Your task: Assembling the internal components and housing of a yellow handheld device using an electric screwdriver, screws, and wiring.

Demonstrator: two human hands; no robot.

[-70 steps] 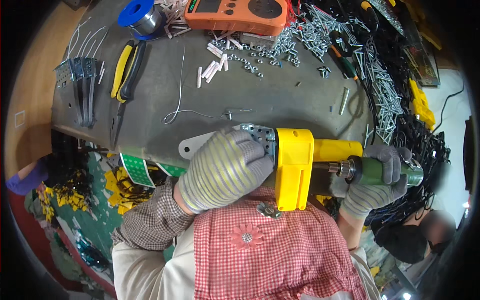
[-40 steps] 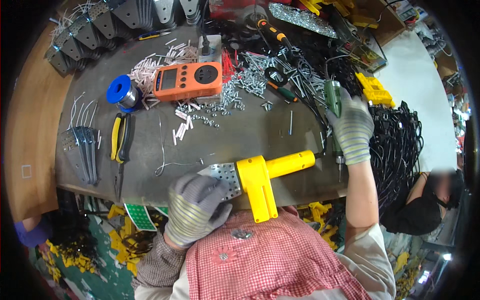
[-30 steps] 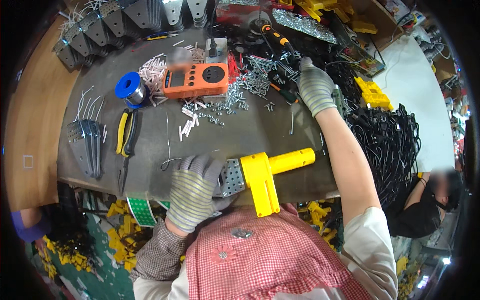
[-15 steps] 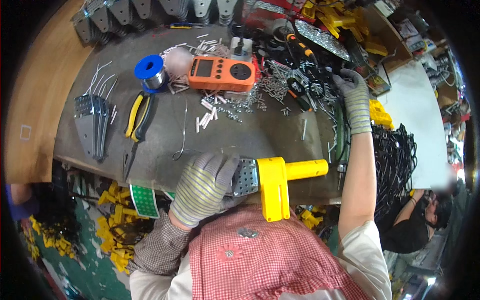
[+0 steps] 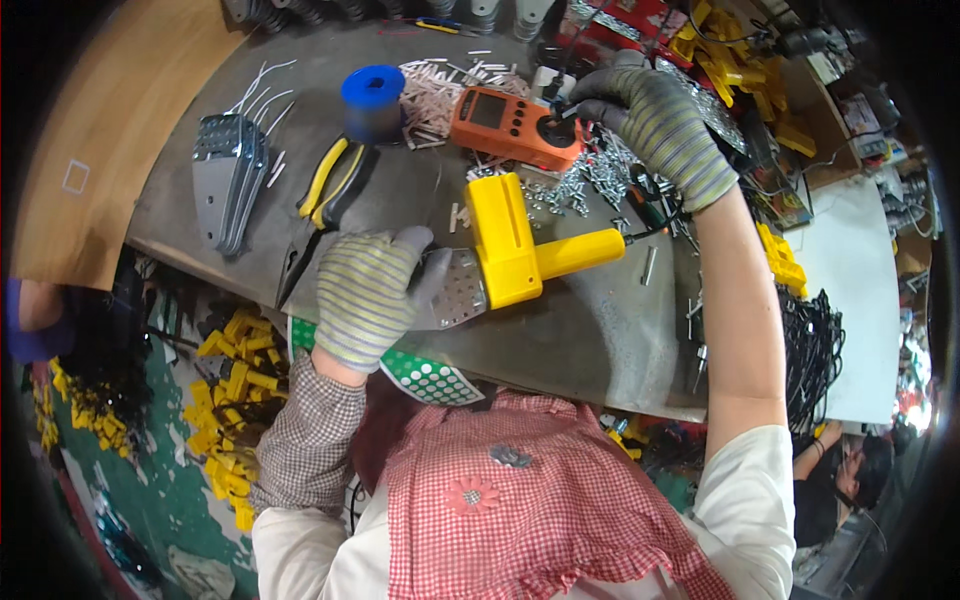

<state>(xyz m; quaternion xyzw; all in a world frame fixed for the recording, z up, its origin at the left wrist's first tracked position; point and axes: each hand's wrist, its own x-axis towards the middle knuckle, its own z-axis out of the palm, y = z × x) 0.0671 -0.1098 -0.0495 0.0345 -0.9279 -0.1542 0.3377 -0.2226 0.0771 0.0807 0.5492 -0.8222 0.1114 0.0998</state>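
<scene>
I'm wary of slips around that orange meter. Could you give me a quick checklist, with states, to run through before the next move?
1. Left hand gripping the perforated metal plate: ok.
2. Right hand at the socket of the orange meter, with what looks like a black plug: ok.
3. Plug fully seated: cannot tell; its contacts are hidden.
4. Black cable present at the end of the yellow handle: ok.
5. Meter's screen readable: cannot tell; no figures can be made out here.
6. Loose screws cleared from beside the meter: not ok; they lie scattered there.
</scene>
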